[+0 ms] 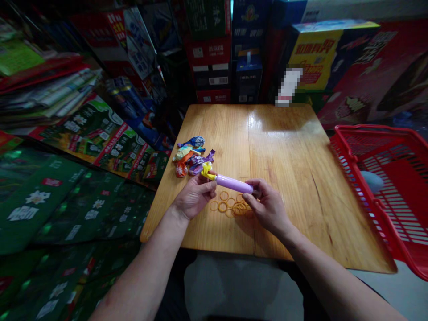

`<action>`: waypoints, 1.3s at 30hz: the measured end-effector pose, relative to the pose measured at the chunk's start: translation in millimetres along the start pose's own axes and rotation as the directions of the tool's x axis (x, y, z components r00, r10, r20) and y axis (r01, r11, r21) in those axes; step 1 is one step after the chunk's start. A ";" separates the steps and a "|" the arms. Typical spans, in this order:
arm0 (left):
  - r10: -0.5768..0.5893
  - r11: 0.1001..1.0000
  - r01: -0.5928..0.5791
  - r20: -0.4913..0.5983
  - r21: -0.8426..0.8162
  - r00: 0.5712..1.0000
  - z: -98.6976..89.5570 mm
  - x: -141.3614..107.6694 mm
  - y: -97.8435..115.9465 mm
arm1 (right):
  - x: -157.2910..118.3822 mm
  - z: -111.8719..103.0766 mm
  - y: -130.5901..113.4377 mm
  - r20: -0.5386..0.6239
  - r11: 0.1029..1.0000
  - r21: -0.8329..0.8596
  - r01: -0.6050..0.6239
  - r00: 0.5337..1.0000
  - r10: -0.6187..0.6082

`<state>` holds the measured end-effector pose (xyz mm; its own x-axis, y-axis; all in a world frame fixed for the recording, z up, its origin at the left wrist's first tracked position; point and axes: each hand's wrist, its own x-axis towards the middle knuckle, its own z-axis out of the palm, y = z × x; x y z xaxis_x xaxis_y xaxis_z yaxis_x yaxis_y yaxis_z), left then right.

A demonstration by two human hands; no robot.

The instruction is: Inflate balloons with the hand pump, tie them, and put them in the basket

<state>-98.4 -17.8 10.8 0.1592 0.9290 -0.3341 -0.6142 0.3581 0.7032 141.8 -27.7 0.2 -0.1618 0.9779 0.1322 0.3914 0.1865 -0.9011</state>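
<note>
A purple hand pump is held level above the wooden table, between both hands. At its left end, my left hand is closed around the neck of a limp yellow balloon, which sits at the pump's tip. My right hand grips the pump's other end, partly covering it. Orange rubber bands lie loose on the table under the pump, some hidden by my right hand. Just beyond my left hand rests a small pile of patterned, uninflated balloons in blue, orange, purple and pale yellow.
The wooden table fills the middle. At its right edge stands a red plastic basket with a rounded grey-blue object inside. Green cartons crowd the left side, and stacked boxes line the back.
</note>
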 end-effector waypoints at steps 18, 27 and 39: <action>-0.098 0.985 0.099 0.021 -0.144 0.995 0.7 2.9 -6.6 | -1.4 0.5 -4.6 -0.120 0.961 -0.142 0.237 0.960 -0.255; -0.003 0.985 -0.011 -0.081 -0.175 0.997 6.7 7.7 -11.6 | 0.1 -0.1 0.1 -0.112 0.975 -0.124 0.187 0.973 -0.200; 0.018 0.980 -0.013 0.021 -0.196 1.000 9.9 5.3 -11.2 | 4.0 2.5 3.9 0.032 0.986 0.150 -0.070 0.997 0.066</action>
<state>-83.0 -16.0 7.4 0.1646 0.9370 -0.3081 -0.7560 0.3205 0.5707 140.4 -23.4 -3.9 -0.1640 0.9847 0.0591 0.2617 0.1012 -0.9598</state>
